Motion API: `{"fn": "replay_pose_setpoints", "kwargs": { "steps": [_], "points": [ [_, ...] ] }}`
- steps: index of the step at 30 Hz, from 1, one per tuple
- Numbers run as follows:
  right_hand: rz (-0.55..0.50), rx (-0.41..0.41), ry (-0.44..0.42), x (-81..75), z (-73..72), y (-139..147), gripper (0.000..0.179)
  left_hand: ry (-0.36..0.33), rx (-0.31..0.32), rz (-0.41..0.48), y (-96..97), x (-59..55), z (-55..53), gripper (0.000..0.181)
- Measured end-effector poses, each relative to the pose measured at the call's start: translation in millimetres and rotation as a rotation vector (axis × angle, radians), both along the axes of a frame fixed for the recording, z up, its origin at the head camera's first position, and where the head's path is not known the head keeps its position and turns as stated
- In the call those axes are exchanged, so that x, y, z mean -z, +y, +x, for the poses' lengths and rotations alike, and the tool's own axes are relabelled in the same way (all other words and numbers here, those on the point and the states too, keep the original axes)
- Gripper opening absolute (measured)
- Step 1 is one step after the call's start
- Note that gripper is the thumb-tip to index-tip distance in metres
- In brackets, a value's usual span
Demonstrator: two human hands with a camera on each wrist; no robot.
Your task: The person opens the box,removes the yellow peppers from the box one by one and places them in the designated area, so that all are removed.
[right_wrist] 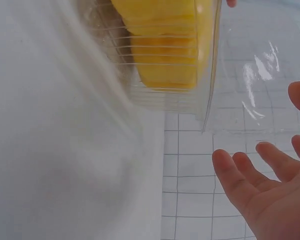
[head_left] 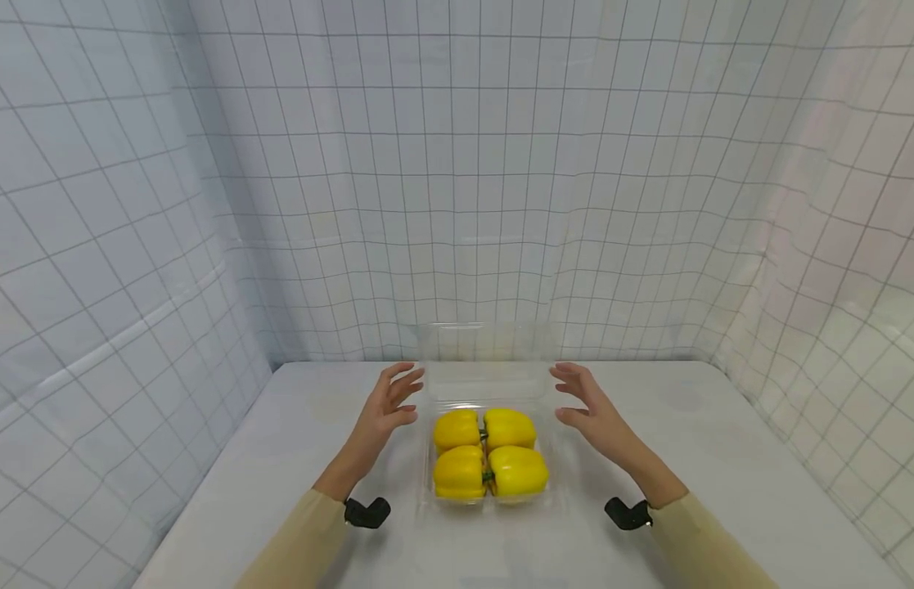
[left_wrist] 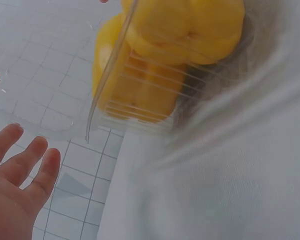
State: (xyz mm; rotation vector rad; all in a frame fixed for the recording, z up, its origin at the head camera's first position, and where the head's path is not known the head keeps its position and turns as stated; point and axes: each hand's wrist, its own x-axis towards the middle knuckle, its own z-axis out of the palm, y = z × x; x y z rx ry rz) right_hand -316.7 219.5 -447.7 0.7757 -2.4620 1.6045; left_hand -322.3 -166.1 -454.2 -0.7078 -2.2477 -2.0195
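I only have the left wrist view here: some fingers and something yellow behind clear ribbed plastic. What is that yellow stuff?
Observer: Four yellow peppers packed in a clear plastic box, seen whole from the head view.
Operator: Is the box shut?
Observer: No, its clear lid stands up open at the far side.
Operator: Where is the other hand?
Observer: The right hand hovers open on the box's right side, mirroring the left hand on the left.
Operator: Does either hand grip the lid?
Observer: In the head view both hands sit beside the lid's lower edges with fingers spread; actual contact cannot be told.
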Motion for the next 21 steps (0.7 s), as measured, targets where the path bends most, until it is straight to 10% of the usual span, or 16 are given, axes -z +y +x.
{"fn": "replay_pose_setpoints", "kwargs": {
  "steps": [21],
  "points": [
    [0.133, 0.021, -0.152, 22.5, -25.9, -4.2, 0.072, -0.141, -0.010, -0.159, 1.9, 28.5, -23.9, 0.071]
  ]
}}
